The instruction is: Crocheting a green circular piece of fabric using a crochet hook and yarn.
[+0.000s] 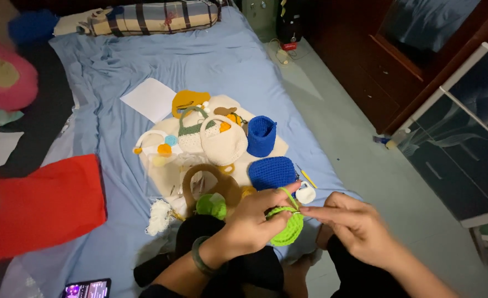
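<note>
Both hands work a green crochet piece at lower centre of the frame.

The left hand [255,218], wrist bent and wearing a dark bangle [200,258], grips the round green crochet piece [287,227] between thumb and fingers, a yarn loop over its index finger. The right hand [354,223] reaches in from the lower right, fingers pinched closed at the piece's upper edge; any tool in it is too small to tell. A phone [87,288] lies at lower left. Just beyond the hands sit a green yarn ball [211,205] and a blue crochet pouch [271,172]. Farther up, mid-frame, stand a cream crochet bag [223,144] and a blue crochet basket [261,135] on the blue bedsheet [216,60]. A striped pillow [150,17] lies at the top.
</note>
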